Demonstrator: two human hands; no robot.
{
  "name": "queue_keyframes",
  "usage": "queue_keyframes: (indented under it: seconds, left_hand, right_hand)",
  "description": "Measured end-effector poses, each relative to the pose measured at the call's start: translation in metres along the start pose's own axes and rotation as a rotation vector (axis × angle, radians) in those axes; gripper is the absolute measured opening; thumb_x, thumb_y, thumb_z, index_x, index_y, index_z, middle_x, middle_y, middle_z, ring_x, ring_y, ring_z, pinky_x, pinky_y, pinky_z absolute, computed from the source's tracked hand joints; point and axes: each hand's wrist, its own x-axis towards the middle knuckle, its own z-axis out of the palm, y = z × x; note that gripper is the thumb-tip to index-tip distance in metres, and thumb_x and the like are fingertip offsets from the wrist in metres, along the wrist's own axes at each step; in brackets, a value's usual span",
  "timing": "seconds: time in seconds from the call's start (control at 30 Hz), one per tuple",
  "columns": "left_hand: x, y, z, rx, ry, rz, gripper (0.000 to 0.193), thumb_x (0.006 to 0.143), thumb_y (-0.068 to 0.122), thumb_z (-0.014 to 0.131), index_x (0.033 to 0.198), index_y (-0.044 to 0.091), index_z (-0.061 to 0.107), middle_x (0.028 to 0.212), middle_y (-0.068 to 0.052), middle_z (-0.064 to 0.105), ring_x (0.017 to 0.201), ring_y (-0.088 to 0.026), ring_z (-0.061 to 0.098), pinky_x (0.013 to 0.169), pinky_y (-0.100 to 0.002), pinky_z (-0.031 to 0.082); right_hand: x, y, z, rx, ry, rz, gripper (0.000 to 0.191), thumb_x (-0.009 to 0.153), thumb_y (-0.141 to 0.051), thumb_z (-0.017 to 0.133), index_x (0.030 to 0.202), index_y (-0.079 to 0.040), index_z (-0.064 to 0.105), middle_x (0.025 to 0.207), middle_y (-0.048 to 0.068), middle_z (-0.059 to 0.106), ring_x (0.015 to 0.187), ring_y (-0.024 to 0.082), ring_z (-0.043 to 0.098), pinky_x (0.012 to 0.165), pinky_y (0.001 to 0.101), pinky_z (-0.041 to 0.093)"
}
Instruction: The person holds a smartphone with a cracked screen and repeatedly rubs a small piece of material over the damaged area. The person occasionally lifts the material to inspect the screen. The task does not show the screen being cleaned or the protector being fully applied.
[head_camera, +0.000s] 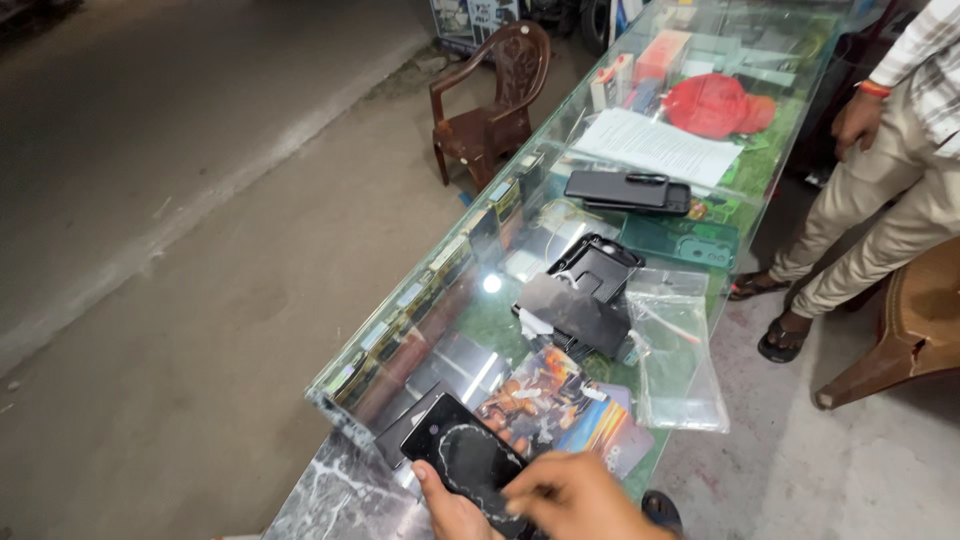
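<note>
My left hand (450, 508) grips a black smartphone (465, 455) by its lower left edge, at the near end of a glass counter (560, 180). My right hand (580, 497) lies over the phone's lower right part, fingers curled on its surface. The phone's screen shows smears or cracks. Just beyond the phone lie colourful printed cards (555, 405).
On the counter are black phone cases (585, 290), a clear plastic bag (675, 350), a dark phone (625, 190), white papers (655, 145) and a red cloth (715, 105). A brown plastic chair (495, 100) stands left. Another person (890, 170) stands right, next to a brown chair (915, 325).
</note>
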Motion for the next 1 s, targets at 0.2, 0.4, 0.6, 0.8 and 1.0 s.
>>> queue_keyframes:
  seconds: [0.2, 0.4, 0.6, 0.8, 1.0]
  left_hand:
    - [0.001, 0.007, 0.008, -0.058, 0.009, 0.017, 0.099, 0.093, 0.079, 0.028, 0.127, -0.01, 0.054, 0.111, -0.026, 0.067, 0.102, -0.04, 0.068, 0.091, -0.06, 0.057]
    - [0.004, 0.005, 0.012, 0.004, 0.091, 0.044, 0.094, 0.095, 0.076, 0.027, 0.128, -0.008, 0.055, 0.112, -0.026, 0.066, 0.097, -0.042, 0.067, 0.083, -0.063, 0.058]
    - [0.005, 0.005, 0.003, 0.032, 0.172, 0.052, 0.088, 0.096, 0.07, 0.028, 0.13, -0.007, 0.051, 0.116, -0.03, 0.063, 0.102, -0.043, 0.066, 0.086, -0.072, 0.056]
    - [0.014, 0.004, -0.011, 0.001, 0.038, 0.021, 0.095, 0.096, 0.075, 0.026, 0.131, -0.01, 0.051, 0.116, -0.031, 0.065, 0.099, -0.051, 0.066, 0.086, -0.07, 0.055]
    - [0.017, 0.004, -0.015, 0.05, 0.005, 0.039, 0.1, 0.094, 0.078, 0.025, 0.13, -0.011, 0.05, 0.114, -0.032, 0.065, 0.098, -0.049, 0.068, 0.084, -0.07, 0.056]
  right_hand:
    - [0.001, -0.018, -0.047, -0.148, 0.065, 0.408, 0.032, 0.079, -0.007, 0.08, 0.111, -0.009, 0.08, 0.076, 0.002, 0.079, 0.067, 0.008, 0.072, 0.064, 0.0225, 0.058]
    - [0.009, -0.009, -0.063, 0.872, -0.138, 0.405, 0.052, 0.083, -0.004, 0.08, 0.132, 0.003, 0.064, 0.085, 0.004, 0.066, 0.074, 0.013, 0.061, 0.068, 0.0264, 0.052]
    - [-0.011, -0.01, -0.064, 1.489, -0.389, 0.364, 0.046, 0.086, -0.009, 0.075, 0.131, -0.004, 0.061, 0.085, 0.001, 0.058, 0.081, 0.013, 0.052, 0.07, 0.0258, 0.046]
    - [-0.018, -0.013, -0.063, 1.527, -0.527, 0.258, 0.048, 0.085, -0.012, 0.078, 0.129, -0.003, 0.063, 0.086, 0.0, 0.056, 0.084, 0.012, 0.051, 0.072, 0.0234, 0.041]
    - [-0.025, -0.022, -0.06, 1.573, -0.513, 0.211, 0.039, 0.088, -0.015, 0.079, 0.121, 0.001, 0.064, 0.085, 0.002, 0.054, 0.077, 0.013, 0.051, 0.065, 0.0264, 0.039]
